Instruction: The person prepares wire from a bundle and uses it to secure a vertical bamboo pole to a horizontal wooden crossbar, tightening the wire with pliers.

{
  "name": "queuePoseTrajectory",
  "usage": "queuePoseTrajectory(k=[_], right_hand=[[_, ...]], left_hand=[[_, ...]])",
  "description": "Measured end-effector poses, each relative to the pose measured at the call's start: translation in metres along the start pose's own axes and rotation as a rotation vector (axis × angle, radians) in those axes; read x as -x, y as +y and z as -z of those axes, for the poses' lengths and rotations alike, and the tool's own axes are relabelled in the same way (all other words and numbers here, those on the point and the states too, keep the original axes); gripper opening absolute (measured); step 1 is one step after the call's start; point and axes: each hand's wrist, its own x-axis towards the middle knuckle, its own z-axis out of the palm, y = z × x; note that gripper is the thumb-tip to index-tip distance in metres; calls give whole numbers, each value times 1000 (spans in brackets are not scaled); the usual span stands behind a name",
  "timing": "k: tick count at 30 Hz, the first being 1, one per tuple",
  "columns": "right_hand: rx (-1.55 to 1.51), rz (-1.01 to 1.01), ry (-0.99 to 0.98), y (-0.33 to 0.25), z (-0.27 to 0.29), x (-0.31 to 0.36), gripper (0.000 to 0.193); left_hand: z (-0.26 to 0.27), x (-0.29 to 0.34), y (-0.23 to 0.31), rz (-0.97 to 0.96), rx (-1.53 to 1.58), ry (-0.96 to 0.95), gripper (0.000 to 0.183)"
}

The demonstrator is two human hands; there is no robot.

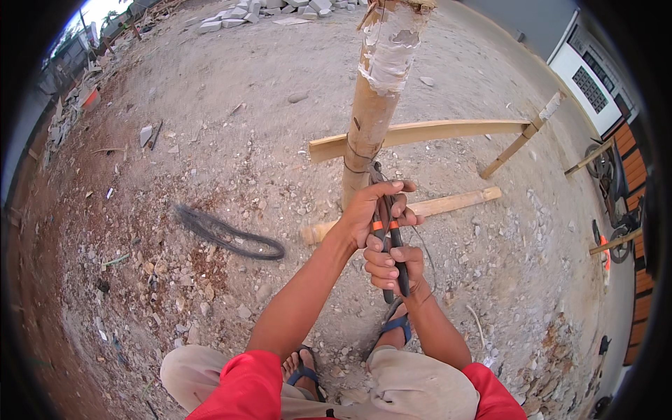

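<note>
A pair of pincers [396, 241] with black grips and orange bands points up and away from me. My right hand [393, 263] is wrapped round the lower part of its handles. Higher up, my left hand [374, 210] closes round the tool near its upper part. The pincers' head touches or nearly touches a thin tie wire [358, 159] looped around an upright bamboo post [369, 115]. This wire crosses a split bamboo rail [448, 131] behind the post. A loose wire end [428, 262] curves down beside my right hand.
A coil of dark wire [231, 234] lies on the stony ground to the left. Behind my hands rests a bamboo piece [455, 203]. A second bamboo stake [521, 136] supports the rail's far end. Pale blocks [259, 10] are piled at the back; motorcycles [609, 182] stand at right.
</note>
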Motion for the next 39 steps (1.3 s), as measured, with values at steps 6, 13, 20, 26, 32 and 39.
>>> queuePoseTrajectory(k=[6,13,20,26,32,39], right_hand=[[323,-8,225,-18,9,30,38],[2206,429,814,8,-23,23,46],[1245,29,779,1,-13,28,28],[-68,22,-91,12,48,22,33],[880,169,834,4,26,42,57],[2097,398,1086,2,-1,-9,78]], left_hand=[[-20,-17,-10,-7,-249,506,38],[-5,-34,-32,-341,-623,851,38],[-28,5,-21,-232,-565,679,42],[-5,2,-24,-39,-476,581,43],[18,-18,-40,-256,-972,822,43],[29,-40,-56,-412,-903,978,43]])
